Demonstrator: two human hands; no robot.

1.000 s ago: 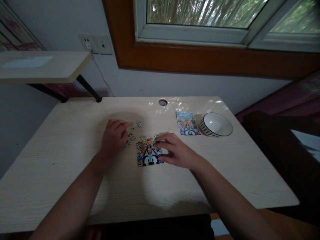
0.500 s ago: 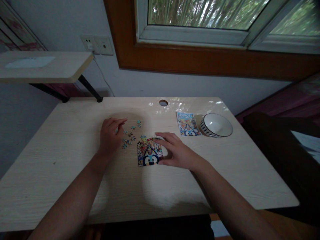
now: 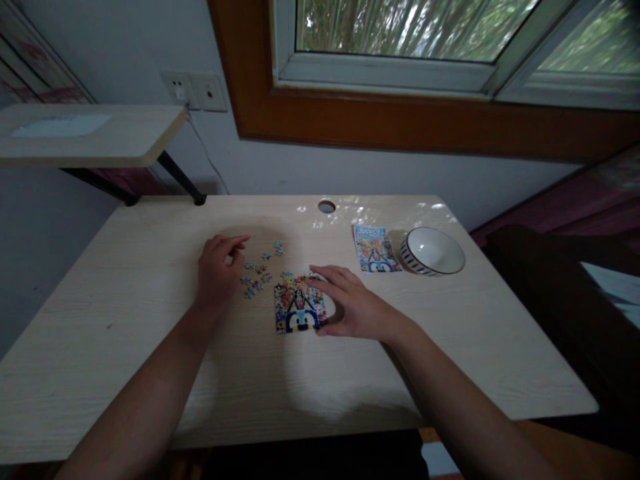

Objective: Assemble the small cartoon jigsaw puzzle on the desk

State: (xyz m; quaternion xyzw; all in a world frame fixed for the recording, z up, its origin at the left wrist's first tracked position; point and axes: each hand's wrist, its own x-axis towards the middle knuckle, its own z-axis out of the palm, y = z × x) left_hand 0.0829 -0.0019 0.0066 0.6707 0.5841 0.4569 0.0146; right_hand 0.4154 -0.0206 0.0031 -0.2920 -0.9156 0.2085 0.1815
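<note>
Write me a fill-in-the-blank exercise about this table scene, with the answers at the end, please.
1. The right hand rests on the part-built ____.
2. The left hand is next to several loose puzzle ____.
3. Right of the card stands an empty striped ____.

Answers: puzzle; pieces; bowl.

Both bare forearms reach forward from the near edge of the bench point(image 3: 125, 300). The left hand point(image 3: 217, 270), left of the bench's middle, has loosely curled fingers and the forefinger pointing right. The right hand point(image 3: 350, 307) lies palm down near the middle, fingers spread flat.
</note>
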